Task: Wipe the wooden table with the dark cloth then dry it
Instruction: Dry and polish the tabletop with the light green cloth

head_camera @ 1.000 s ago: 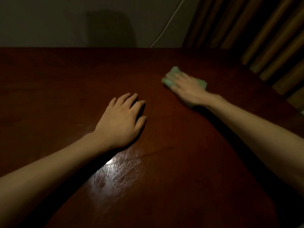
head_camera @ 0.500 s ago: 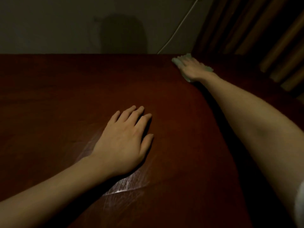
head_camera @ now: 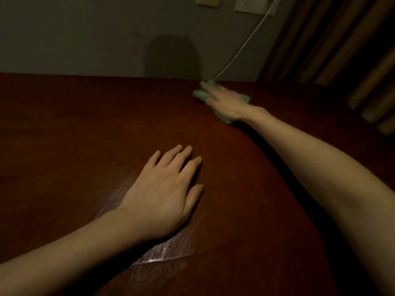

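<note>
dark reddish-brown wooden table point(head_camera: 85, 129) under dim light, with a streaky glossy patch point(head_camera: 164, 251) beside and beneath the left wrist; grey wall with a white socket plate point(head_camera: 254, 5) and white cable point(head_camera: 241, 48) beyond the right hand, brown slatted panel point(head_camera: 333, 45) to its right; since half a second ago, reached a little leftward along the far edge; left hand point(head_camera: 162, 195) unmoved; right hand point(head_camera: 226, 101) flat, fingers straight, pressing the pale green cloth point(head_camera: 201, 95) onto the table at the far edge; left hand spread flat, palm down, holding nothing.
</note>
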